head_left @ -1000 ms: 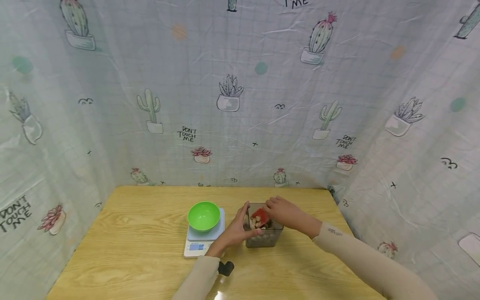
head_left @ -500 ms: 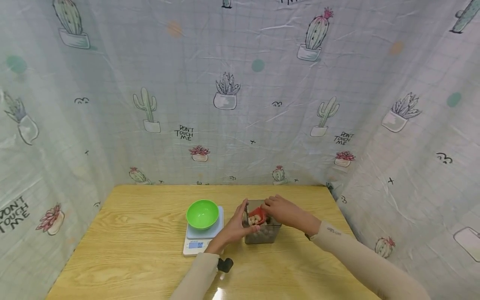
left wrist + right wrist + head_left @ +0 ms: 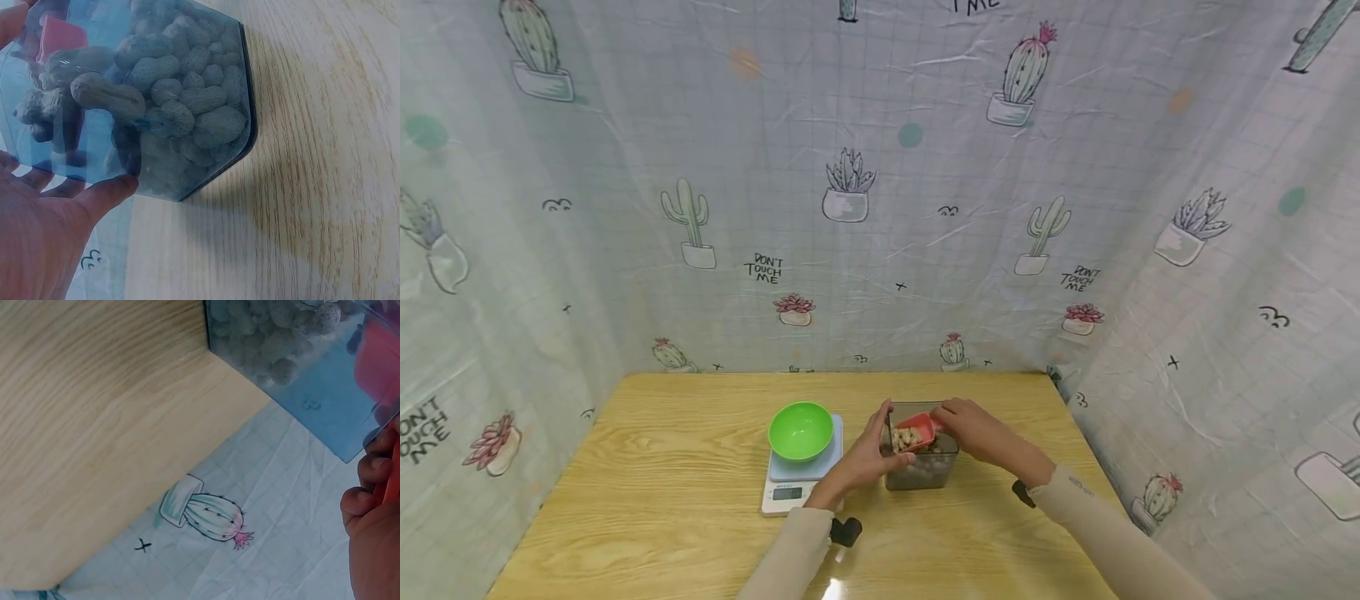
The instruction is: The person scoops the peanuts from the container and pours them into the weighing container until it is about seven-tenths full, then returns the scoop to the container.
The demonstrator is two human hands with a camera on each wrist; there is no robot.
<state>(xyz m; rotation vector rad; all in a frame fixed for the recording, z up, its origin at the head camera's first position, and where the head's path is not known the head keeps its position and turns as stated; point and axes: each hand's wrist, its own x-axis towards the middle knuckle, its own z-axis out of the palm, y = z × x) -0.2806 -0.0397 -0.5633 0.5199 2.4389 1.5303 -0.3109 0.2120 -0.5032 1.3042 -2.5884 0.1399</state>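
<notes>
A grey see-through container [image 3: 917, 477] holds peanuts in their shells [image 3: 200, 97] and stands on the table. My left hand [image 3: 862, 460] holds it at its left side, the thumb over the near wall and the fingers along the left wall. With curled fingers, my right hand [image 3: 973, 429] grips the handle of a red scoop [image 3: 925, 423] at the container's right rim. The scoop's bowl sits just inside the container's mouth, loaded with several peanuts. In the right wrist view, the red handle passes through the curled fingers of the right hand [image 3: 375, 506].
Left of the container, a green bowl [image 3: 801, 431] rests on a white kitchen scale [image 3: 775, 502] with a dim display. A wooden table [image 3: 662, 492] lies beneath everything. Behind and at the sides hangs a cactus-print cloth [image 3: 850, 275].
The red scoop has come up and levelled out in the container, with peanuts now in its bowl. My left hand stays on the container. The scale's lit display has gone dim.
</notes>
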